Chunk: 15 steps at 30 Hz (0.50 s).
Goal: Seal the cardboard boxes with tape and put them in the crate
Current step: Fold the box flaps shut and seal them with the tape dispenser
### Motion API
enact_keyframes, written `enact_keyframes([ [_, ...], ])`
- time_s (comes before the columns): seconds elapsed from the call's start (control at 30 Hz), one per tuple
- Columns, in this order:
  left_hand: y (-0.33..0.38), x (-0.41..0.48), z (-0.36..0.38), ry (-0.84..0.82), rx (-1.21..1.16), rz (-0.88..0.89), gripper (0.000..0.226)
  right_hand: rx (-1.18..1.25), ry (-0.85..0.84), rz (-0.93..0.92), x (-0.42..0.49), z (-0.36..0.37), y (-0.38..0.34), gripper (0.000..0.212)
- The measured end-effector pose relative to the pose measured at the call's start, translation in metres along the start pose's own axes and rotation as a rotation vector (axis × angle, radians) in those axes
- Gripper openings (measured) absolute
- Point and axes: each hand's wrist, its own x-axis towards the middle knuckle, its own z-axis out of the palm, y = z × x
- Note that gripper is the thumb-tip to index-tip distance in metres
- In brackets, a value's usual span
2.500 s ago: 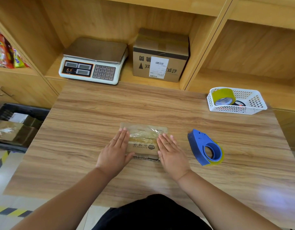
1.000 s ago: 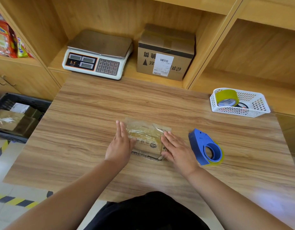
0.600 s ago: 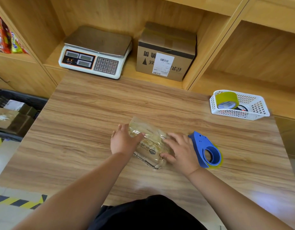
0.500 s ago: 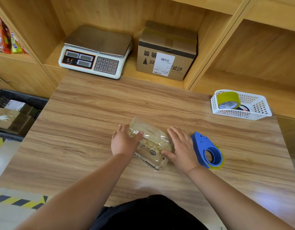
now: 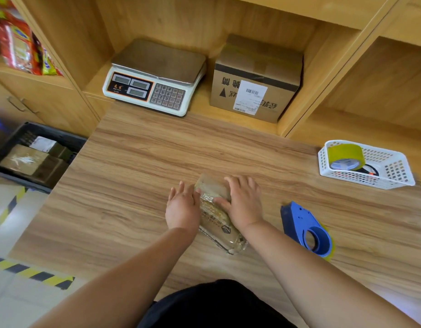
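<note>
While the taped box (image 5: 216, 221) sits angled on the counter (image 5: 133, 185), left hand (image 5: 182, 209) and right hand (image 5: 245, 204) press its sides, fingers (image 5: 239, 187) straight, nothing gripped.

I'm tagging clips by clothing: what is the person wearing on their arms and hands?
The left hand and right hand are ungloved, with no ring, watch or bracelet visible. The left forearm and right forearm are bare, no sleeves in view. A dark garment shows below them.

the wooden table (image 5: 133, 204) carries a taped cardboard box (image 5: 216, 222), a blue tape dispenser (image 5: 305, 227) and a white basket (image 5: 370, 181).
</note>
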Motion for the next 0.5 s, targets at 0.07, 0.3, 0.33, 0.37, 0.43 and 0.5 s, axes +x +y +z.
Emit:
enact_keyframes([
  [0.07, 0.0, 0.002, 0.001, 0.008, 0.002, -0.005, 0.046, -0.041, -0.023, -0.037, 0.012, 0.001, -0.008, 0.073],
  [0.3, -0.001, 0.002, 0.001, 0.018, 0.0, -0.001, 0.045, -0.083, -0.144, -0.124, 0.042, 0.0, -0.016, 0.069],
  [0.33, -0.001, 0.002, 0.0, 0.019, -0.003, -0.002, 0.046, -0.063, -0.158, -0.13, 0.044, 0.001, -0.017, 0.066],
  [0.37, 0.0, 0.002, 0.0, 0.018, -0.004, -0.006, 0.046, -0.045, -0.169, -0.124, 0.044, 0.002, -0.017, 0.063],
  [0.43, 0.0, 0.001, 0.0, 0.013, -0.003, -0.011, 0.046, -0.012, -0.176, -0.082, 0.041, 0.006, -0.015, 0.057],
  [0.5, 0.002, 0.001, 0.0, 0.01, -0.01, -0.016, 0.046, 0.0, -0.133, -0.023, 0.037, 0.01, -0.017, 0.05],
])
